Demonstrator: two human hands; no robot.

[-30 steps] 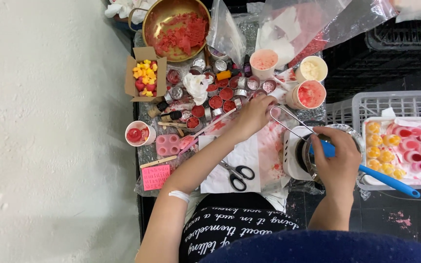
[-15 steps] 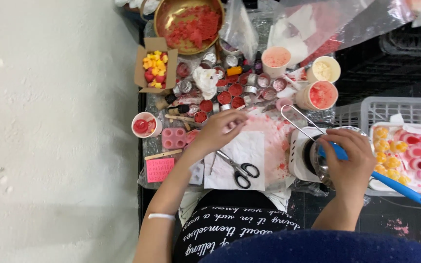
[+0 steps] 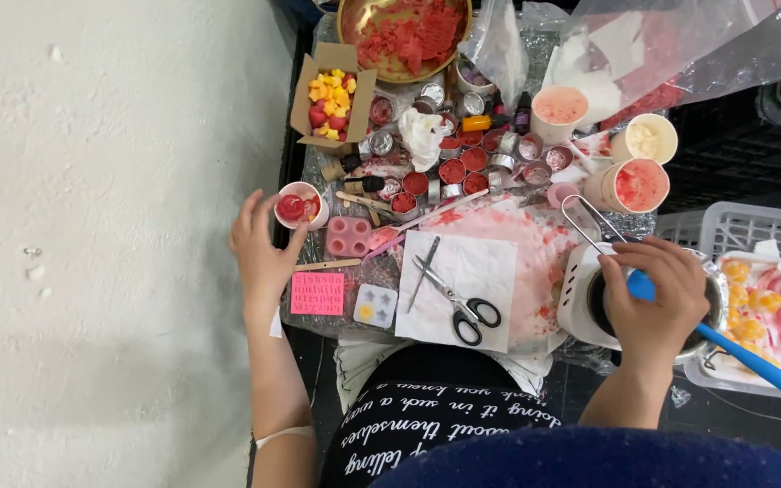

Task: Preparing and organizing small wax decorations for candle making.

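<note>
My left hand is at the table's left edge, fingers curled around a small white cup with red wax in it. My right hand grips the blue handle of a tool that dips into a dark pot on a white warmer. Metal tongs rest on the pot's far side. Scissors and a thin metal stick lie on a white paper between my hands.
A brass bowl of red wax flakes stands at the back, a cardboard box of yellow and red pieces at the left. Several small tins, paper cups, pink moulds and a white basket of finished pieces crowd the table.
My left hand has drawn back from the tins at the middle of the table and moved left to the small white cup. My right hand stays on the blue handle.
</note>
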